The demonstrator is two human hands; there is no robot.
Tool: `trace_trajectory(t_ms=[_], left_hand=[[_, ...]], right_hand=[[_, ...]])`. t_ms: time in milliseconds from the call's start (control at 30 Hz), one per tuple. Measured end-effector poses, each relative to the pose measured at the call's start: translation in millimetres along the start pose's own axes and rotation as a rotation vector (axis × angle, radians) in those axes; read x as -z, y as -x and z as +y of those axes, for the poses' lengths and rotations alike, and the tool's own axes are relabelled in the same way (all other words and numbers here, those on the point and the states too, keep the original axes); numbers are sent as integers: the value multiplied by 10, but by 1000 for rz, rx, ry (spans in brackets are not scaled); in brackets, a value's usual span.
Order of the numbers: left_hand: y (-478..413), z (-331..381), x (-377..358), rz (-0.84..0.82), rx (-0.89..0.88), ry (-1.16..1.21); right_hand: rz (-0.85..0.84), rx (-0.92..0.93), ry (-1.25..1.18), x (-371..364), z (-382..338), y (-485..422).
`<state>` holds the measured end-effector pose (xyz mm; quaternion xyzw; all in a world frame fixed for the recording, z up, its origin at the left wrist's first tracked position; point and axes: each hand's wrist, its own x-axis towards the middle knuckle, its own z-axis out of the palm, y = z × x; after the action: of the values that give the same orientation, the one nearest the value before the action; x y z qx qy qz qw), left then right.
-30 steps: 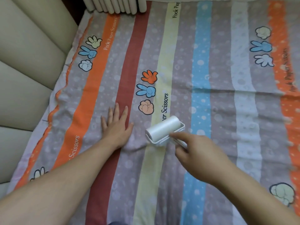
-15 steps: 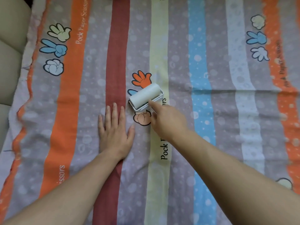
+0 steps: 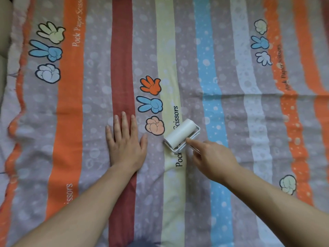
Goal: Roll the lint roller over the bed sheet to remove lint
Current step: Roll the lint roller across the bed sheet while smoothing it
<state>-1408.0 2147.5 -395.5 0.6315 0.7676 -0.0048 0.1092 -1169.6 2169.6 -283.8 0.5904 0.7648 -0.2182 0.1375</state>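
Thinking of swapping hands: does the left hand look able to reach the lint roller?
Probably yes: the left hand lies flat beside the lint roller, only bare sheet between them, though the right hand grips its handle.

Bed sheet [image 3: 71, 122] (striped) carries lint roller [image 3: 180, 134], left hand [image 3: 126, 145].

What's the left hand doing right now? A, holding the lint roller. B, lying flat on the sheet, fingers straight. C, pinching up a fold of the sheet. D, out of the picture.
B: the left hand lies flat, palm down, on the bed sheet, while the right hand holds the lint roller.
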Motion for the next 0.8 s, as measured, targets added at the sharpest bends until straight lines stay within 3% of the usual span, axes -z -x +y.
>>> trace_trajectory(t_ms=[367,500,800], left_hand=[[107,322,122,-117,133,39],[222,630,116,-168,83,68],[496,1129,20,-240,99,17]], right_hand=[[-45,48,40,-2,270,333],[-46,86,58,-65,452,451],[-226,172,-25,294,989,782]])
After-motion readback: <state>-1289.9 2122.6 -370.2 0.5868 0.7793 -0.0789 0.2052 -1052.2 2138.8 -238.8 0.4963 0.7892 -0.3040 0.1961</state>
